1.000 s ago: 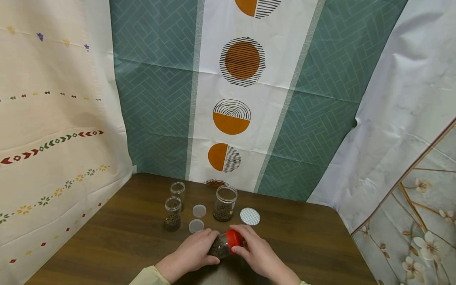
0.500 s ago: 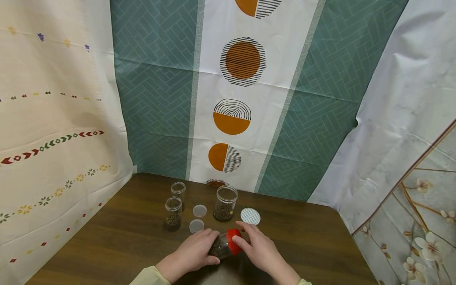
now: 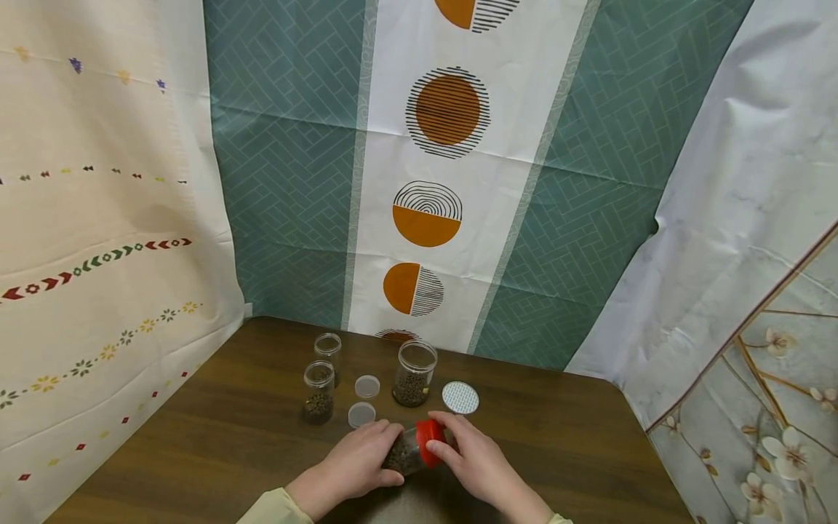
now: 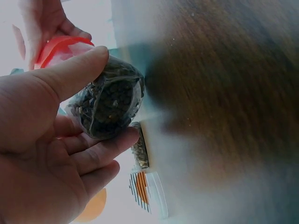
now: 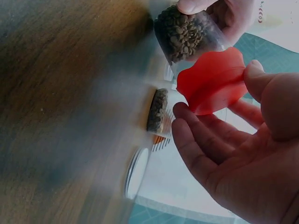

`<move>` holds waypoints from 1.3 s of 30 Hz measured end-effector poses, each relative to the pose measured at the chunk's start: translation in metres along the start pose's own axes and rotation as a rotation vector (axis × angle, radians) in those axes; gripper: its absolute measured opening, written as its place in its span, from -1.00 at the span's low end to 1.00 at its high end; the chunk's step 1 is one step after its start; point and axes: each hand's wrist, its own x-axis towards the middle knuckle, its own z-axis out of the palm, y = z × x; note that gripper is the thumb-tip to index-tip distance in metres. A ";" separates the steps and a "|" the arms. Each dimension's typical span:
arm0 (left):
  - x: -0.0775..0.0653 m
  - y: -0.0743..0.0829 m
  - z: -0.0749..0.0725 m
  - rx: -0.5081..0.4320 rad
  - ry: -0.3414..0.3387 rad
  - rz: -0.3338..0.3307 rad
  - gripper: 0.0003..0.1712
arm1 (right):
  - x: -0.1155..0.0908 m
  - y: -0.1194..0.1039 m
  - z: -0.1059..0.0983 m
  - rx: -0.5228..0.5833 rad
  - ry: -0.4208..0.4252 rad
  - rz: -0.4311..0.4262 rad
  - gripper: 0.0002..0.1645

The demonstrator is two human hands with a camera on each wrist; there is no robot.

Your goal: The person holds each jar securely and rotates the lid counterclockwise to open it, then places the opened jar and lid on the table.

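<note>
Tilted on its side between my hands is a clear jar [image 3: 404,453] part-filled with small brown pellets. My left hand [image 3: 356,462] grips its base end, thumb on one side and fingers on the other, as the left wrist view shows. A red scalloped lid [image 5: 212,81] sits on the jar's other end. My right hand [image 3: 474,458] holds that lid between thumb and fingertips. In the right wrist view, pellets [image 5: 182,35] lie in the jar's base end, beside the left thumb.
Beyond the hands stand a wide lidless jar [image 3: 414,375] and two narrower ones, a front jar [image 3: 318,397] and a back jar [image 3: 328,349], holding pellets. Two clear lids [image 3: 361,415] and a white patterned lid [image 3: 460,397] lie on the brown table [image 3: 216,407]. Cloth [image 3: 288,182] hangs behind.
My right hand's fingers loosened and spread off the red lid half a second ago, and now rest round it again. The left hand and the jar have stayed in place.
</note>
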 end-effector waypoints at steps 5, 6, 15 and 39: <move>0.000 -0.001 0.000 -0.012 -0.003 -0.005 -0.27 | -0.001 0.002 -0.001 0.037 -0.016 -0.032 -0.33; -0.001 -0.001 0.000 -0.014 -0.005 -0.007 -0.27 | -0.002 0.002 -0.001 0.042 -0.018 -0.038 -0.33; -0.001 -0.001 0.000 -0.018 -0.007 -0.014 -0.27 | -0.002 0.003 -0.002 0.064 -0.034 -0.071 -0.36; -0.002 0.000 -0.001 -0.004 0.000 -0.002 -0.25 | 0.001 0.000 -0.004 0.096 0.018 -0.007 -0.31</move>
